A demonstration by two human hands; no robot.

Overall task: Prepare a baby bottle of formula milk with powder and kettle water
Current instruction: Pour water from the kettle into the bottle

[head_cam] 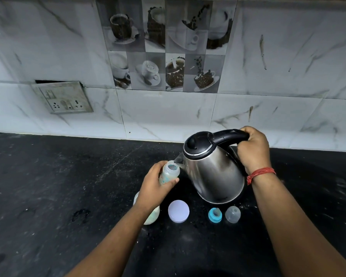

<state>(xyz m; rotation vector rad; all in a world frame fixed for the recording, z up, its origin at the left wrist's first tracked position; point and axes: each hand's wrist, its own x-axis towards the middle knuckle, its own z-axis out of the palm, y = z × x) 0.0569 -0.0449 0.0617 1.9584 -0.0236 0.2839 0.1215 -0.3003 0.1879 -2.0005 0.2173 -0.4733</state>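
In the head view, the water-pouring step is in hand. The steel kettle (212,172) is gripped by its black handle in the right hand (253,150) and tipped leftward, so that its spout is brought right to the open mouth of the baby bottle (169,173). The bottle is clasped round its body by the left hand (155,188) and held tilted toward the spout, above the dark surface (48,186). Whether water is flowing cannot be told.

Nearer the camera, a powder jar (153,215) is half hidden by the left wrist; beside it lie a white lid (178,211), the blue teat ring (215,215) and a clear cap (233,214).

Next, a steady tilt is called for, with the level watched, then the kettle set down.
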